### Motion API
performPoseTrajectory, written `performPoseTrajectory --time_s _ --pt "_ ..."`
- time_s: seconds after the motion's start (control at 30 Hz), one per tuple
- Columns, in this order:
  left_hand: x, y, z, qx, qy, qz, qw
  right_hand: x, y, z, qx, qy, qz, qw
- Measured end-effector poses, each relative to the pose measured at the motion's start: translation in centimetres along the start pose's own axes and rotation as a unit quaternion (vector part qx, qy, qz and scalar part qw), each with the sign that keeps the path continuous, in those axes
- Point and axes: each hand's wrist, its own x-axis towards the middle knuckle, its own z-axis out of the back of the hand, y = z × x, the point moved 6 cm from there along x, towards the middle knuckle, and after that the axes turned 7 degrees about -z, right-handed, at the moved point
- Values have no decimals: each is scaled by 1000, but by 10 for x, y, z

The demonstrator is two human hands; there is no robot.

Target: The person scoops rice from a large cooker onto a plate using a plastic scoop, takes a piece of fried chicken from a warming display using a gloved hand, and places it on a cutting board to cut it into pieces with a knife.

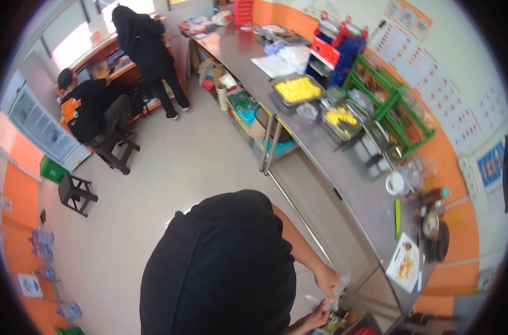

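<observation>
At the lower right, my left hand [327,281] reaches down beside the steel table and grips a thin clear plastic bag [343,283]. Just below it, my right hand [317,316] is raised palm inward, its fingertips closed at the lower part of the same plastic. Both hands are close together over an open container of small packets [335,322], partly cut off by the frame's lower edge. My black-clothed torso fills the lower middle. On the tabletop nearby lies a white cutting board [404,264] with orange-brown food bits on it.
The long steel table [316,142] bears trays of yellow food [299,90], a green rack [388,104], a white pitcher [397,182] and a bright green utensil [397,217]. One person [143,46] stands at a far counter; another [90,104] sits on a stool. A black stool [77,194] stands left.
</observation>
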Motion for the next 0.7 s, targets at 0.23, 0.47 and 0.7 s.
performPoseTrajectory --time_s 0.23,0.47,0.7 --pt "67 -11 -118 -186 55 -55 979 -26 -32 42 174 44 39 983" --pt "131 -64 -125 38 186 -224 956 -13 -150 180 259 -144 -3 955" --pt "245 -133 -141 -58 5 -216 975 4 -31 224 90 -308 90 943"
